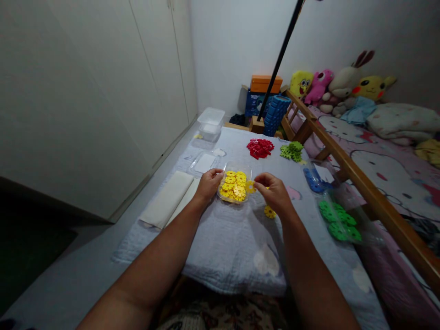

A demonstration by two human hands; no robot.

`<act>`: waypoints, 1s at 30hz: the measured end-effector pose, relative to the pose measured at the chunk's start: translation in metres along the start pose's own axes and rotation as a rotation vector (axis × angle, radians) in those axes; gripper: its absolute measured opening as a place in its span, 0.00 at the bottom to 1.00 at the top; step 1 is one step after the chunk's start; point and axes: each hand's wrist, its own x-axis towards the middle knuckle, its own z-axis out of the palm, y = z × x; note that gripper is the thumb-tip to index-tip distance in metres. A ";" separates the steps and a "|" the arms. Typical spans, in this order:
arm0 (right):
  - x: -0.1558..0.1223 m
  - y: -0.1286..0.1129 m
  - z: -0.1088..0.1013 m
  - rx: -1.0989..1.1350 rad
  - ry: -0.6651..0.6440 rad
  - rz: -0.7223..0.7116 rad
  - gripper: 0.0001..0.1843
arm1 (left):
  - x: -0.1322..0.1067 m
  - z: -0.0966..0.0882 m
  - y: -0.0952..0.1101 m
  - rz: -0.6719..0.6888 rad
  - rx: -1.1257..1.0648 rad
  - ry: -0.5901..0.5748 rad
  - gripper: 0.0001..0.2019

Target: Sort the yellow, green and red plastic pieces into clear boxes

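A clear plastic box [247,169] full of yellow notched plastic discs [235,185] stands in the middle of the table. My left hand [209,185] pinches its left rim between thumb and fingers. Just outside the box's right wall, my right hand [275,192] holds one yellow snowflake disc [250,186] by its edge. Below that hand a loose yellow disc [270,211] lies on the cloth, and my right fingers partly hide whatever else is beside it.
Heaps of red discs [260,148] and light green discs [291,151] lie at the back. Boxes of blue discs [314,179] and green discs [338,220] are on the right, by a wooden bed rail [330,142]. At left are a folded cloth [167,198], a lid [203,163] and a clear tub [211,123].
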 end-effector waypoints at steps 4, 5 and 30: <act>-0.001 -0.013 0.034 -0.206 -0.077 -0.105 0.04 | 0.000 0.000 0.000 0.002 -0.030 -0.013 0.18; -0.001 -0.015 0.040 -0.268 -0.091 -0.115 0.05 | 0.000 0.000 0.000 0.003 -0.031 -0.015 0.18; 0.008 0.104 -0.046 -0.779 0.191 0.215 0.17 | 0.000 0.001 0.001 -0.020 -0.021 -0.014 0.20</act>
